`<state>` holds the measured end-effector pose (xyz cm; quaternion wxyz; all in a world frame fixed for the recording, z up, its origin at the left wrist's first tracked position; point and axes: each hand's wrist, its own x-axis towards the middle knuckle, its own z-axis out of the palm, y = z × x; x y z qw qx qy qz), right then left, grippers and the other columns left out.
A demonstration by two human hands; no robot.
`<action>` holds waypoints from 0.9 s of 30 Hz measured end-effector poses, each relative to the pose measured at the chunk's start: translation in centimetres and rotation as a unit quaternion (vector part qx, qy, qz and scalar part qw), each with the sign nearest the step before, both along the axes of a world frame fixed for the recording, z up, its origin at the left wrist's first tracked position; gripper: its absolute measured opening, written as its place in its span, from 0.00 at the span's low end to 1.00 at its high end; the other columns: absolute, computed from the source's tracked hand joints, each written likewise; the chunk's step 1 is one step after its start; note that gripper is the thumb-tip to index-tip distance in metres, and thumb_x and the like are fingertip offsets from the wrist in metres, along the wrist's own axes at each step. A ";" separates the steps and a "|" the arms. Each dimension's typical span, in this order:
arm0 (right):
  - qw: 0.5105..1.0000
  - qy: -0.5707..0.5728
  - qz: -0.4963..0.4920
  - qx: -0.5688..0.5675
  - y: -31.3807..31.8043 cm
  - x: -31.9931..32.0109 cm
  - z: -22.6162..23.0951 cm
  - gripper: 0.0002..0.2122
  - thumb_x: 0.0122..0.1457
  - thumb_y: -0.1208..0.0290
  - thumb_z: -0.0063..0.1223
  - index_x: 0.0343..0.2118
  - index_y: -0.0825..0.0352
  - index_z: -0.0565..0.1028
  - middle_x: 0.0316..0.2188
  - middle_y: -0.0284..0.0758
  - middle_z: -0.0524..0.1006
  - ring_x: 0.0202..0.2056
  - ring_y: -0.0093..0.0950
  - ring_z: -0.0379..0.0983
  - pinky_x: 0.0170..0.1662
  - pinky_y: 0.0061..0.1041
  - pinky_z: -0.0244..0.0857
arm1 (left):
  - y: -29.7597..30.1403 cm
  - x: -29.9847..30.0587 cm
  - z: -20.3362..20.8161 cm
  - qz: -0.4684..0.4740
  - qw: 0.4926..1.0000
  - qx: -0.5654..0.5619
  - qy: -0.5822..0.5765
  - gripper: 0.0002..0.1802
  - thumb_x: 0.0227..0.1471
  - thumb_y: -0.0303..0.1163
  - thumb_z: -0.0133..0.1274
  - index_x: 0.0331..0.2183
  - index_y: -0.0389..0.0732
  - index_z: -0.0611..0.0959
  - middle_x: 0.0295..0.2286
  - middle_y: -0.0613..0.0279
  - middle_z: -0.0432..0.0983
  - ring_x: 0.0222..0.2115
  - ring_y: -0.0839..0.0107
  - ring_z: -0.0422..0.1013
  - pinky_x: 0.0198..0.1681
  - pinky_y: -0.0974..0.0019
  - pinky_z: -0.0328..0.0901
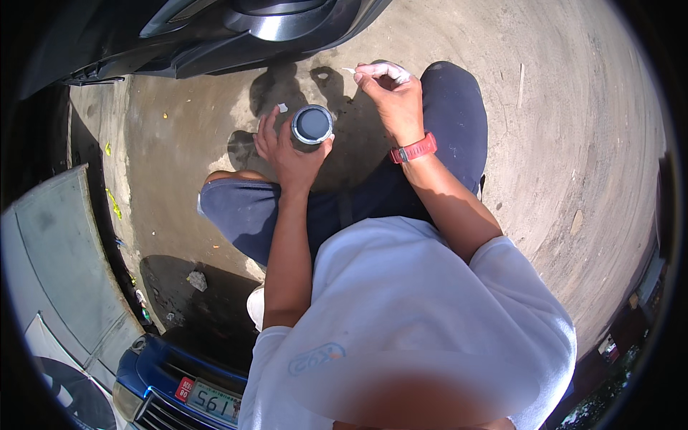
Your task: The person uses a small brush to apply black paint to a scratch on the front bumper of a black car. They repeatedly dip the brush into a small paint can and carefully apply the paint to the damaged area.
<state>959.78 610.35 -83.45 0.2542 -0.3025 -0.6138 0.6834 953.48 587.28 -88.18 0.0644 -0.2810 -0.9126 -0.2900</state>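
Observation:
My left hand (pixel 292 163) grips a round can (pixel 312 123) with a dark, flat top and a shiny silver rim. The thumb is on its right side and some fingers stretch out to the left. A small white scrap (pixel 282 107) shows by those fingertips; whether it sticks to a finger or lies on the ground, I cannot tell. To the right and a little farther off, my right hand (pixel 395 97) pinches a thin white strip (pixel 349 70) between thumb and fingertips. White residue coats its fingers, and a red watch band (pixel 418 148) circles that wrist.
A dark car's front (pixel 279 29) stands close beyond my hands. Behind me at the lower left is a blue vehicle (pixel 172 380), with a grey panel (pixel 64 251) beside it. The concrete ground (pixel 545 143) carries a small rock (pixel 196 280) and scattered debris.

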 end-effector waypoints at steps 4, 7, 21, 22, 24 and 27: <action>0.991 0.074 -0.057 -0.093 2.6 -2.8 -0.8 0.07 0.66 0.80 0.74 0.46 0.71 0.91 0.40 0.30 0.90 0.40 0.15 0.80 0.48 0.19 0.74 | -0.2 0.0 -0.2 0.003 1.000 -0.004 -0.001 0.44 0.36 0.47 0.87 0.54 0.41 0.88 0.69 0.52 0.70 0.73 0.44 0.59 0.76 0.32 0.49; 0.991 0.062 -0.073 -0.089 4.0 -4.1 -1.3 0.08 0.65 0.78 0.76 0.46 0.71 0.92 0.38 0.30 0.90 0.38 0.14 0.79 0.46 0.18 0.72 | -0.3 -0.1 -0.4 -0.001 1.000 -0.007 -0.013 0.45 0.36 0.48 0.86 0.54 0.38 0.87 0.69 0.52 0.70 0.73 0.43 0.58 0.77 0.31 0.50; 0.977 0.109 -0.035 -0.178 5.4 -5.5 -3.8 0.07 0.64 0.76 0.76 0.42 0.72 0.91 0.41 0.35 0.91 0.42 0.19 0.85 0.50 0.21 0.76 | -0.2 0.4 -0.2 0.012 0.996 -0.083 -0.025 0.47 0.37 0.49 0.86 0.55 0.36 0.86 0.70 0.49 0.70 0.74 0.41 0.57 0.78 0.35 0.50; 0.978 0.100 -0.036 -0.177 5.4 -5.5 -3.6 0.07 0.64 0.76 0.76 0.42 0.72 0.90 0.41 0.35 0.91 0.42 0.19 0.85 0.50 0.20 0.76 | -0.2 0.4 -0.2 0.013 0.995 -0.095 -0.024 0.47 0.37 0.49 0.86 0.56 0.34 0.86 0.71 0.48 0.69 0.74 0.41 0.57 0.77 0.36 0.52; 0.980 0.092 -0.035 -0.176 5.4 -5.5 -3.3 0.06 0.64 0.76 0.76 0.41 0.72 0.90 0.41 0.36 0.91 0.42 0.19 0.85 0.50 0.20 0.76 | -0.2 0.5 0.0 0.014 0.994 -0.105 -0.022 0.48 0.38 0.49 0.87 0.56 0.33 0.86 0.71 0.47 0.68 0.75 0.41 0.57 0.77 0.37 0.53; 0.979 0.090 -0.033 -0.177 5.3 -5.6 -3.2 0.05 0.65 0.77 0.75 0.40 0.72 0.90 0.42 0.36 0.91 0.43 0.19 0.84 0.51 0.20 0.76 | -0.1 0.5 0.0 0.015 0.994 -0.105 -0.021 0.48 0.38 0.48 0.87 0.55 0.31 0.86 0.71 0.46 0.68 0.75 0.41 0.57 0.77 0.38 0.53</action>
